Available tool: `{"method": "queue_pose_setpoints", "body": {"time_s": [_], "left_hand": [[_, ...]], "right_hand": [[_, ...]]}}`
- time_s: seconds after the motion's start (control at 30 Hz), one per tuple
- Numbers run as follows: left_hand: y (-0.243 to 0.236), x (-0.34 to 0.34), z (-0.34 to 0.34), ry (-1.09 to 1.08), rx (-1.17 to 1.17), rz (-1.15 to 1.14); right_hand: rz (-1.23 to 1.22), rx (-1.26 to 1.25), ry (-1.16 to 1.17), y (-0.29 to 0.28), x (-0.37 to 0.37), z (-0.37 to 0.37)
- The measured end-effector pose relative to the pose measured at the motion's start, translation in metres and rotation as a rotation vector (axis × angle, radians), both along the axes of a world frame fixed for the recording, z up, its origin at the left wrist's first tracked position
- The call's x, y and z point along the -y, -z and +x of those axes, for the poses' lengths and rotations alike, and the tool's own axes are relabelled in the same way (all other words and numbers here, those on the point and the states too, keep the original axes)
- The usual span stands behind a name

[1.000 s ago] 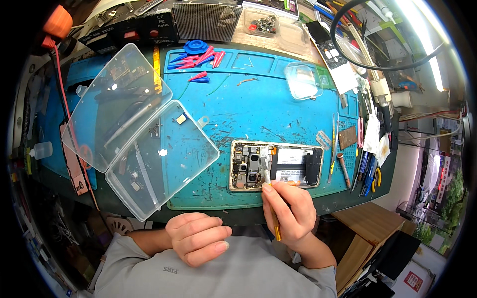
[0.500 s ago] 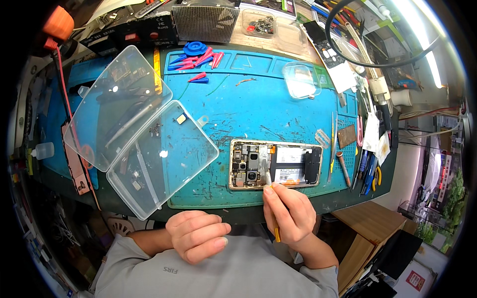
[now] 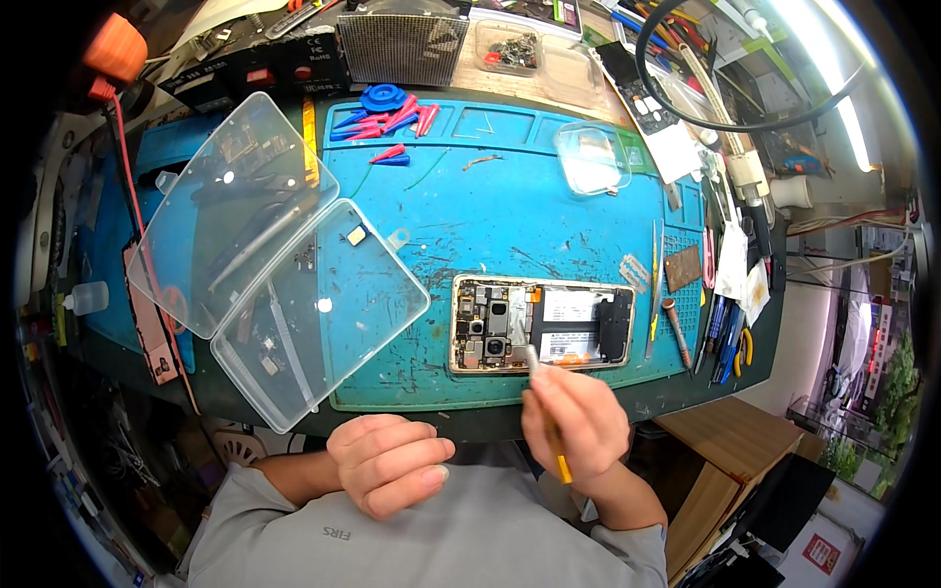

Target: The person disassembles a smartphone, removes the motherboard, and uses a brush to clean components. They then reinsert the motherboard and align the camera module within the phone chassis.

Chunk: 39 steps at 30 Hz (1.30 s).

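Note:
An opened phone with its back off lies on the blue work mat, showing camera modules and boards. My right hand grips a thin tool with a yellow handle; its metal tip touches the phone's near edge by the middle. My left hand rests loosely curled below the mat's front edge, against my grey shirt, holding nothing.
An open clear plastic case lies at the mat's left. Red and blue pry picks sit at the back, a small clear dish at back right. Tweezers, screwdrivers and pens line the right side. A wooden stool stands lower right.
My right hand has shifted slightly, keeping the tool tip at the phone's near edge. The left hand stays put.

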<state>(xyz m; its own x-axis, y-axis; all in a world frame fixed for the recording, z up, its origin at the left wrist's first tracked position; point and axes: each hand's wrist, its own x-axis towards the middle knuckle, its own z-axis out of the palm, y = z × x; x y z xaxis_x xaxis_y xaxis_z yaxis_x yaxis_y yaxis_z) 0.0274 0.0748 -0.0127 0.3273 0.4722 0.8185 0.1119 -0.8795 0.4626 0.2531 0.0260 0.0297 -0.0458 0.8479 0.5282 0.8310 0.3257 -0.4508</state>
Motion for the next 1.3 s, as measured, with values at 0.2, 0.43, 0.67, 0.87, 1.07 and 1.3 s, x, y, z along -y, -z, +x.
{"method": "queue_pose_setpoints", "body": {"time_s": [0.2,0.43,0.67,0.87,1.07,1.3], "left_hand": [[-0.001,-0.001,0.002,-0.014,0.008,0.005],[-0.001,0.000,0.004,-0.031,0.023,0.005],[-0.005,0.002,0.002,-0.016,-0.025,-0.045],[-0.058,-0.006,-0.020,0.134,-0.092,-0.347],[-0.128,-0.067,-0.004,0.060,-0.505,-0.438],[-0.087,-0.202,0.186,-0.124,-0.743,0.045]], "right_hand": [[-0.202,-0.456,0.098,-0.003,0.002,0.006],[-0.214,-0.484,0.039,-0.002,0.003,0.008],[-0.148,-0.482,0.012,-0.003,0.004,0.010],[-0.006,-0.533,-0.014,-0.010,0.013,0.023],[0.094,-0.456,0.220,-0.033,0.003,0.070],[0.121,-0.488,0.324,-0.035,0.012,0.098]]}}
